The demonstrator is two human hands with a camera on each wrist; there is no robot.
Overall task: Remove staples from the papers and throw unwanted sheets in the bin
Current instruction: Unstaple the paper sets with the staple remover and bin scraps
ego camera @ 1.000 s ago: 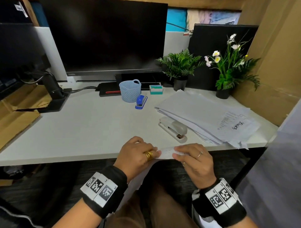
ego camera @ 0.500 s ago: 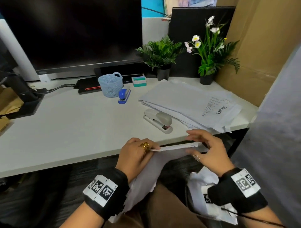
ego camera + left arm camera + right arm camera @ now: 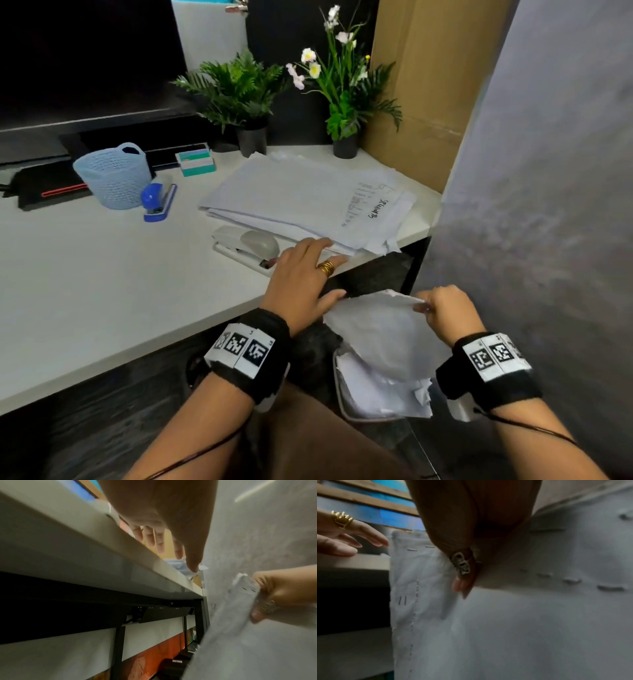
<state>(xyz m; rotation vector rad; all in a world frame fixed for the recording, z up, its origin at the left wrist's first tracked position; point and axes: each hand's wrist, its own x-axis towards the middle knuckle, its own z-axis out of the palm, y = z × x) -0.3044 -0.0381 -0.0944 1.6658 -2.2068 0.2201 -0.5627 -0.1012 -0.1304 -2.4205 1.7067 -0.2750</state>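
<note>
The right hand (image 3: 445, 313) grips a crumpled stapled sheet (image 3: 380, 334) at its upper edge, fingers clamped on the paper, directly above the bin (image 3: 339, 387), which stands on the floor to the right below the tabletop (image 3: 102, 274) and already contains discarded sheets. The left hand (image 3: 301, 274) is at the near tabletop edge with fingers apart and extended, holding nothing, just beside the grey stapler (image 3: 246, 245) and the paper stack (image 3: 308, 202). Farther left stand a blue staple remover (image 3: 158, 202), a basket (image 3: 113, 174) and two potted plants (image 3: 239, 99).
</note>
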